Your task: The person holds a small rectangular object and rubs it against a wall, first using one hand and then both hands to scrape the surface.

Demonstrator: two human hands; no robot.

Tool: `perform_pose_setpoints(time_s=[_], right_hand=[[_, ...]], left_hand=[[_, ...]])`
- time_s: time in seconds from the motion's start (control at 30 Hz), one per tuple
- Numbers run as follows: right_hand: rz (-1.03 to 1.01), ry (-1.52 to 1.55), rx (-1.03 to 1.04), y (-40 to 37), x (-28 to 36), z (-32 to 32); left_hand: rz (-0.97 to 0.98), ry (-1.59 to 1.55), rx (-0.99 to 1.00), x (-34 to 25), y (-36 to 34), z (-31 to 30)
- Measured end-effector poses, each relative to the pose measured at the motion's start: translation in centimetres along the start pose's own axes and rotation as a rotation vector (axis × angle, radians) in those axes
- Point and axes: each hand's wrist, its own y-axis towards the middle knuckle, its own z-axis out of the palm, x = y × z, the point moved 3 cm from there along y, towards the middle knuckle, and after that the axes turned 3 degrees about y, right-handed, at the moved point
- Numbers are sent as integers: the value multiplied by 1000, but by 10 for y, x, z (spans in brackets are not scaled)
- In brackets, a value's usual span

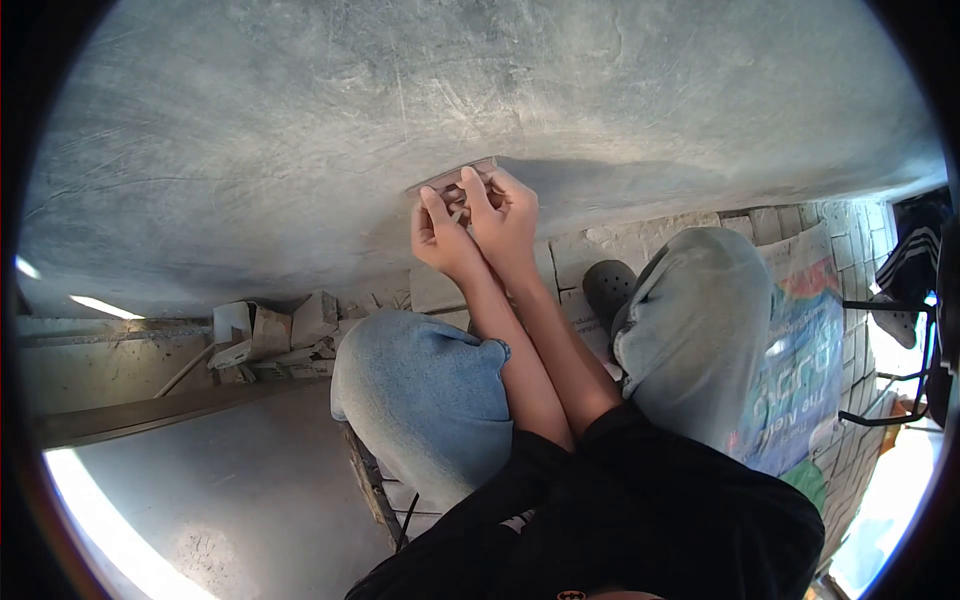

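Note:
Both hands meet at a large grey, scratched, smooth surface (330, 130) ahead of me. A thin, flat, brownish-grey plate (450, 180) lies with its long edge against that surface, slightly tilted up to the right. My left hand (437, 236) is closed on the plate's left part, thumb on the near side. Close beside it, my right hand (508, 218) pinches the right part, thumb and fingers bent around it. The fingers partly cover the plate, so its exact kind cannot be made out. My forearms run side by side between my bent knees.
Pale bricks or blocks (270, 333) and debris lie along the base at left, beside a ledge (170, 408) and a grey panel (270, 490). A printed banner (800, 370) covers paving at right. Black metal legs (922, 375) and a person's striped trouser leg (915, 250) are at far right.

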Motion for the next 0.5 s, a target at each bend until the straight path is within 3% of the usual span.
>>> perform_pose_setpoints(time_s=[0.07, 0.13, 0.17, 0.2, 0.23, 0.27, 0.37, 0.43, 0.47, 0.5], right_hand=[[-45, 59, -93, 1, 6, 0], [-76, 22, -309, 13, 6, -38], [-47, 214, -374, 23, 5, -60], [-18, 406, -440, 28, 9, -70], [-18, 404, -438, 24, 11, -67], [-2, 286, -388, 21, 12, -60], [29, 132, -242, 9, 9, -16], [-69, -3, -24, 4, 2, 5], [-68, -4, -19, 6, 1, 0], [-36, 88, -155, 9, 4, -13]], left_hand=[[5, -88, 110, -2, 2, 5], [-46, 19, 291, 3, -19, 31], [-49, 23, 288, 12, -32, 41], [38, 21, 362, 15, -45, 55], [130, 15, 438, 14, -52, 63], [132, 8, 439, 14, -47, 60], [-101, -61, 27, 1, -10, 16], [-100, -80, 62, 1, -1, 5], [-92, -105, 106, 2, 1, 5], [-91, -107, 103, 3, -4, 13]])
